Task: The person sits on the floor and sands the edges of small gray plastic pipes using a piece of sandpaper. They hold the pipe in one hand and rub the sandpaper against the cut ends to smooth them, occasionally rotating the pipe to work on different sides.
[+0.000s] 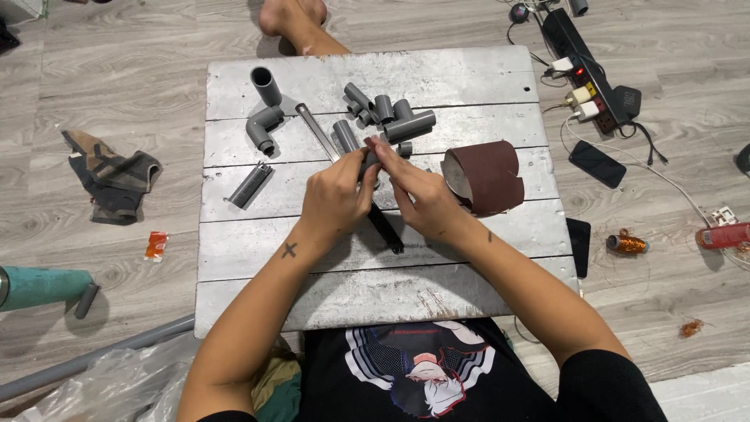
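A small grey pipe fitting point(370, 162) sits pinched between both hands near the middle of the tabletop point(469, 78). The left hand point(336, 195) and right hand point(418, 195) are pressed together around it, fingers closed on the piece. A dark rod point(387, 227) lies just under the hands. More grey pipe fittings point(387, 113) lie clustered toward the far edge, an elbow fitting point(262, 129) near the far left corner, and a sandpaper roll point(484, 176) toward the right edge.

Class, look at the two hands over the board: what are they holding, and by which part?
Both the left hand and right hand grip a small grey pipe fitting around its sides, fingertips meeting at its top.
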